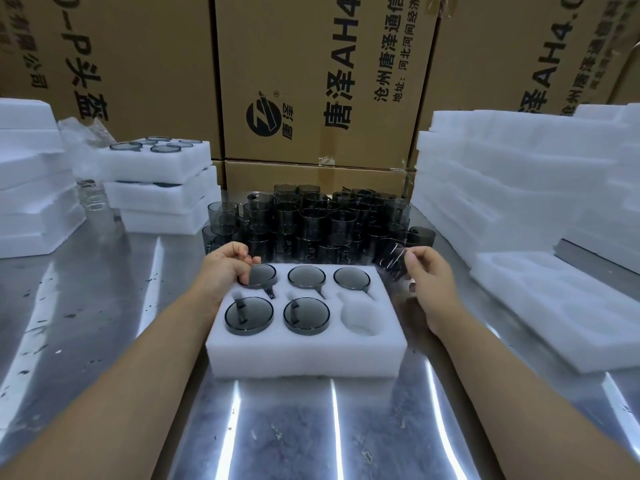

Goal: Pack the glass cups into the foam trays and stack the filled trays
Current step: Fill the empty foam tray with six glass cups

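A white foam tray (308, 358) lies on the steel table in front of me, with smoky grey glass cups in several of its pockets. Its front right pocket (360, 318) holds nothing. My left hand (227, 268) rests on the back left cup (261, 276), fingers curled over its rim. My right hand (427, 282) grips another grey glass cup (393, 259), tilted just beyond the tray's right rear corner. A dense cluster of loose grey cups (311, 223) stands behind the tray.
Three filled trays (162, 188) are stacked at the back left, next to more foam (31, 188). Tall piles of foam trays (519, 188) rise on the right, one lying flat (561, 306) nearer me. Cardboard boxes (311, 81) wall off the back.
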